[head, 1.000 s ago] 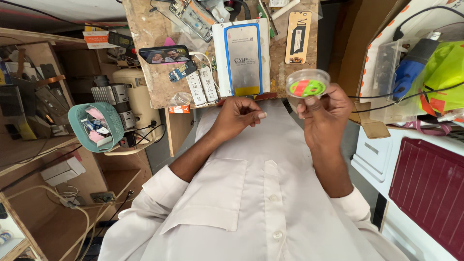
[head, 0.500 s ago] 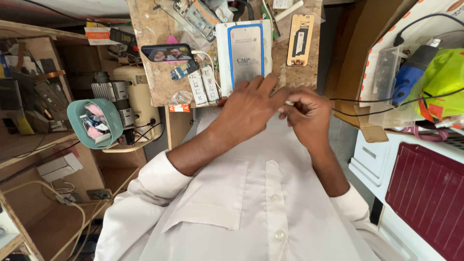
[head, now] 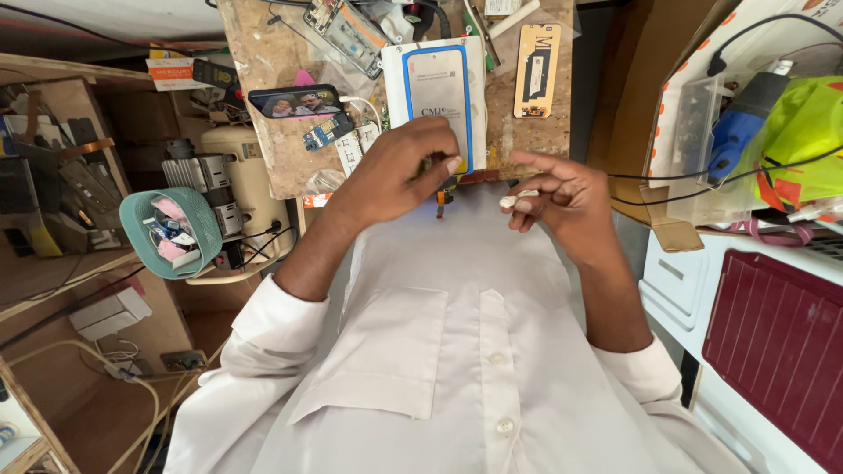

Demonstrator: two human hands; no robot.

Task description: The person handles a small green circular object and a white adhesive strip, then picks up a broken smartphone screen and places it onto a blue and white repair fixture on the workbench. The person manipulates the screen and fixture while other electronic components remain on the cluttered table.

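a black phone point(head: 296, 101) and gold plate point(head: 536, 58) are seen on the cluttered table point(head: 263, 70); the blue-edged white phone panel point(head: 436, 88) is touched by the left hand point(head: 399, 171), grip narrow; a small white piece point(head: 514, 198) is pinched in the right hand point(head: 558, 197).

- We see a white flat package with a blue-framed panel point(head: 436, 96) at the bench's near edge, our left hand point(head: 399, 171) resting on it.
- A dark phone with a lit screen point(head: 294, 101) lies to its left.
- A tan, narrow package point(head: 536, 58) lies to its right.
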